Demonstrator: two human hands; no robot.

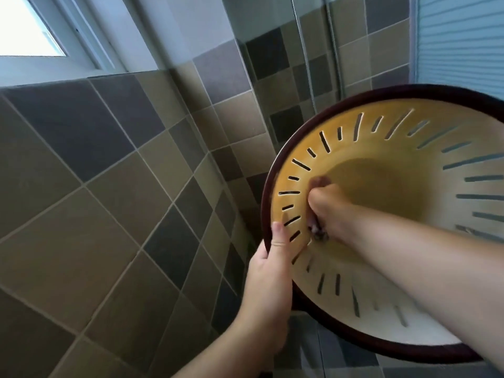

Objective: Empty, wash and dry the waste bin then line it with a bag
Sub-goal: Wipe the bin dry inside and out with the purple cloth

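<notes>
The waste bin [387, 148] is a yellow-cream slotted plastic basket with a dark maroon rim, tipped with its opening facing me at the right. My left hand [268, 271] grips the rim at its left edge, thumb lying inside. My right hand [324, 211] reaches into the bin and presses a small blurred pinkish scrubbing thing [316, 230] against the inner wall near the slots; what the thing is stays unclear. The forearm covers the lower right of the bin.
Brown and grey tiled walls [109, 203] fill the left and back. A window [30, 31] sits at the top left. A shower hose [306, 64] hangs on the back wall, and a pale blue slatted panel [461, 39] stands at the top right.
</notes>
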